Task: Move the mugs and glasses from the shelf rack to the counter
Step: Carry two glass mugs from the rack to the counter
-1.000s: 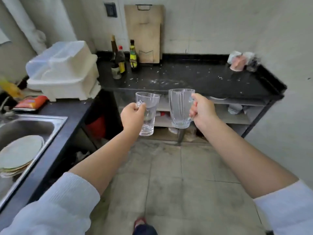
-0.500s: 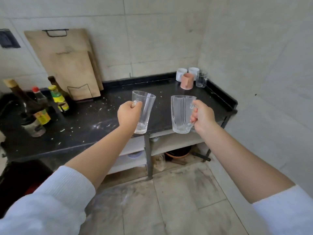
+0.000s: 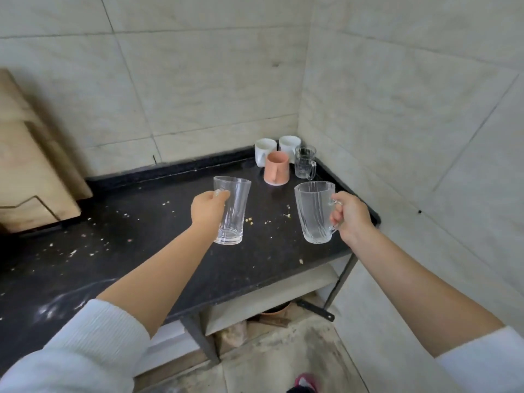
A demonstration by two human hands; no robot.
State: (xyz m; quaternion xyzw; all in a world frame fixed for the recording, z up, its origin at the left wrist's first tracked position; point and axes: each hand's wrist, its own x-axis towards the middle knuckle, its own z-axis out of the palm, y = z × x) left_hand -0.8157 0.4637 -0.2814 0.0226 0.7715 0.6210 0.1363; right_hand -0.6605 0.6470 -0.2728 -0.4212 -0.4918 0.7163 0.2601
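The left hand (image 3: 208,209) grips a clear tumbler (image 3: 231,211), tilted slightly, above the black counter (image 3: 136,251). The right hand (image 3: 350,215) holds a ribbed glass mug (image 3: 314,211) by its handle, near the counter's right edge. In the far right corner stand two white mugs (image 3: 265,151), a pink mug (image 3: 276,167) and a small glass mug (image 3: 305,163). Crumbs dot the counter. A wooden board (image 3: 31,165) leans at far left.
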